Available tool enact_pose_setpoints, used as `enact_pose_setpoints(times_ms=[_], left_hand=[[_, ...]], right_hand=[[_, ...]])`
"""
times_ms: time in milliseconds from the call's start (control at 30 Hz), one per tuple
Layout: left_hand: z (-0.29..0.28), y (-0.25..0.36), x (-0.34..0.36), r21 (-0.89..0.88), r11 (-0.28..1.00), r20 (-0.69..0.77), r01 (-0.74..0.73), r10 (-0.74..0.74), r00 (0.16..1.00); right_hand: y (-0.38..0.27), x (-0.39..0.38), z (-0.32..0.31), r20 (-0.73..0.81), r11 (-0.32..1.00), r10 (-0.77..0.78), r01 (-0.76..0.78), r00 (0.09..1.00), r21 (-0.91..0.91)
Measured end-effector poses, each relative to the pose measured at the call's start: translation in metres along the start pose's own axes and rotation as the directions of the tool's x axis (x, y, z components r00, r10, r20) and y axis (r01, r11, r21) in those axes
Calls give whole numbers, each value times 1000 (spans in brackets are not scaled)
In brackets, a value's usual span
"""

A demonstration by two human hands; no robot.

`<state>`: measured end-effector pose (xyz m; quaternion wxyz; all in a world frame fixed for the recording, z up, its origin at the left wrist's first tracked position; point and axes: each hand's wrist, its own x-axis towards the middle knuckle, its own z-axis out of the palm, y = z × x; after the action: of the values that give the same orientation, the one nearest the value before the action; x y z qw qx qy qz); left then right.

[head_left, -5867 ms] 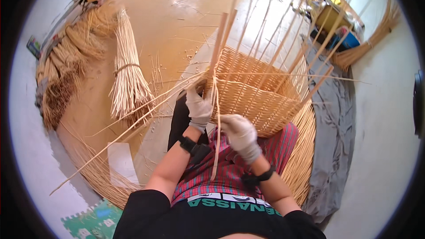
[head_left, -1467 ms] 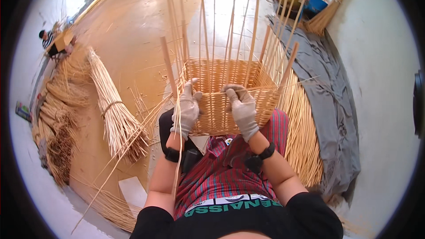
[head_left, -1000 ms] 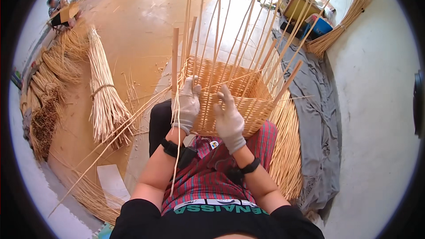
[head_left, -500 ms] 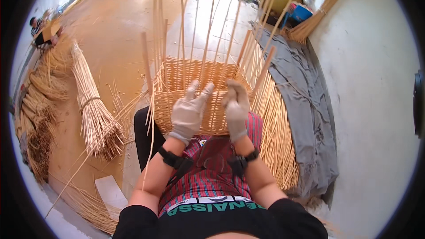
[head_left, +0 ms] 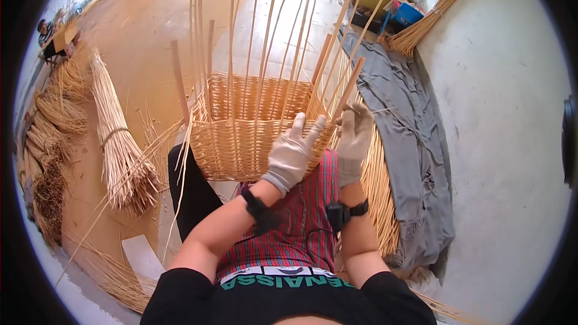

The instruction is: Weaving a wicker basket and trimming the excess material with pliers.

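A half-woven wicker basket rests on my lap, its tall upright stakes rising from the walls. Thicker wooden rods stand at its corners. My left hand, in a pale glove, lies against the near wall toward its right end, two fingers stretched over the top edge. Just outside the near right corner is my right hand, also gloved, its fingers bent together. A thin wicker strand sticks out to the right from these fingers; the exact grip is partly hidden.
Bundled wicker rods lie on the floor at left, with more bundles along the wall. Loose rods and a grey cloth lie at right. Farther off are a blue basin and a seated person.
Both hands have moved right along the near wall, the right one reaching the corner. The basket has shifted slightly left in view. A thin strand now shows beyond my right fingers.
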<state>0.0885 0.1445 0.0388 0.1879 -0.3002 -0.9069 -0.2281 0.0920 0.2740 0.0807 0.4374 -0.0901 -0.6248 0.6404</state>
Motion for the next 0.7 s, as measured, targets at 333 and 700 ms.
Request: enact_pose_setpoints(times_ms=[333, 700], left_hand=[[20, -16, -3, -448, 894, -72, 6, -42, 997], [-15, -7, 30, 33, 997, 510, 63, -71, 857]], right_hand=[[27, -35, -49, 315, 840, 512, -543, 799, 11], [-7, 12, 8, 217, 942, -92, 156, 972, -297]])
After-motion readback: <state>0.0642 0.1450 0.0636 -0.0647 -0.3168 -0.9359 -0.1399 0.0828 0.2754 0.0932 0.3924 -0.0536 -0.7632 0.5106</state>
